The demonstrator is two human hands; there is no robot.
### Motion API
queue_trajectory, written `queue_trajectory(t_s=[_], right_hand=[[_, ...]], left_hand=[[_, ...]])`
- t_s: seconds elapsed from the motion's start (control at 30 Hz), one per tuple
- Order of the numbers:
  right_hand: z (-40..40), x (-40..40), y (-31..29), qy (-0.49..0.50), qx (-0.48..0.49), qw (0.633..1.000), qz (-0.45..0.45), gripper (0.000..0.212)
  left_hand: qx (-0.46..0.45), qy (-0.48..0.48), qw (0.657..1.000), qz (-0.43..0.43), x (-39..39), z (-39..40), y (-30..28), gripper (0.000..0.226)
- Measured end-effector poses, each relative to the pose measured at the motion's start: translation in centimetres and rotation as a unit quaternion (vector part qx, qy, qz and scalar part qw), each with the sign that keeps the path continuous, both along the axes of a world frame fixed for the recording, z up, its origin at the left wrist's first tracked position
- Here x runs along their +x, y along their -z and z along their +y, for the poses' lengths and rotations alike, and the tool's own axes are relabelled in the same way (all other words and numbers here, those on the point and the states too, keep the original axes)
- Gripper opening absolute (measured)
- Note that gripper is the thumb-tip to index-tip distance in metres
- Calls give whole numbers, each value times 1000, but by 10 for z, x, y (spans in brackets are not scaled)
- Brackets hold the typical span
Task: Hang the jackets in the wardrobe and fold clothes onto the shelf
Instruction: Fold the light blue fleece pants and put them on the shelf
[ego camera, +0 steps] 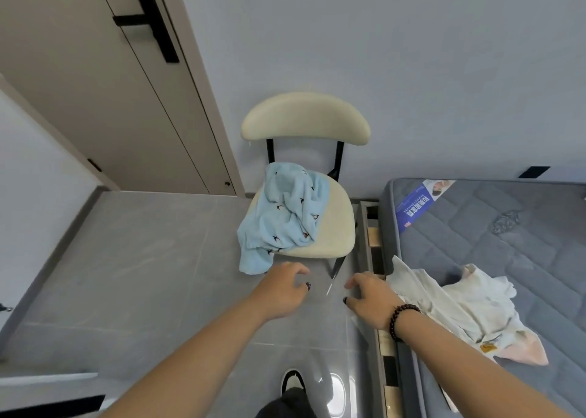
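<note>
Two empty hands (282, 287) (371, 297) before chair (336, 227)

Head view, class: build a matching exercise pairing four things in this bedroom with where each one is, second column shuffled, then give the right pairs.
Things:
1. light blue garment
2. white garment
3. beaded bracelet
4. cream chair

Places:
A. on the right wrist
B. against the wall, beside the bed
C. draped over the chair seat
D. spread on the grey mattress

Pairs: 1-C, 2-D, 3-A, 4-B
</note>
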State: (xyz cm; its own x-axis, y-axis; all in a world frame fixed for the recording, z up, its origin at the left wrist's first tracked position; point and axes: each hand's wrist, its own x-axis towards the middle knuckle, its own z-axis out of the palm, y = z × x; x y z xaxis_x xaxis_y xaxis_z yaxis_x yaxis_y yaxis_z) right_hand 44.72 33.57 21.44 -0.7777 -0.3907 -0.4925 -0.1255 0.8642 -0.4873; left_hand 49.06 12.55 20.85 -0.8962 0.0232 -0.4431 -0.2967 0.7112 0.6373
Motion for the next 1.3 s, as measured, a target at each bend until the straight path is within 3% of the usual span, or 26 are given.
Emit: queue_trajectory(t_s=[0.17, 0.43, 0.67, 0.83, 0.97, 1.03, 1.1, 1.17, 1.23, 1.3], right_hand=[[-45, -67, 17, 7, -31, 999, -22, 26], [-90, -170, 53, -76, -15, 994, -83, 26], [-124, -244, 79, -132, 19, 985, -106, 31], [-162, -268, 120, -149, 20, 981, -123, 34], [-187, -272, 161, -143, 9, 983, -112, 35], [-198, -270, 184, -146, 12, 983, -109, 35], [-206, -268, 201, -148, 20, 983, -107, 32], [-211, -266, 212, -154, 27, 982, -103, 30], [-215, -267, 214, -156, 36, 982, -104, 35], [-217, -269, 210, -142, 29, 983, -117, 50]], left_hand=[[4, -22, 998, -64, -46, -36, 27, 40], [47, -141, 980, -135, -117, -77, 69, 41], [65, -245, 953, -167, -152, -116, 107, 39], [78, -304, 934, -172, -172, -144, 163, 28], [86, -379, 909, -148, -193, -153, 212, 41], [87, -431, 886, -150, -200, -157, 236, 62], [157, -481, 850, -148, -204, -160, 252, 84], [250, -530, 796, -150, -204, -158, 260, 90], [267, -539, 780, -173, -204, -154, 265, 78], [229, -513, 807, -180, -205, -149, 261, 45]])
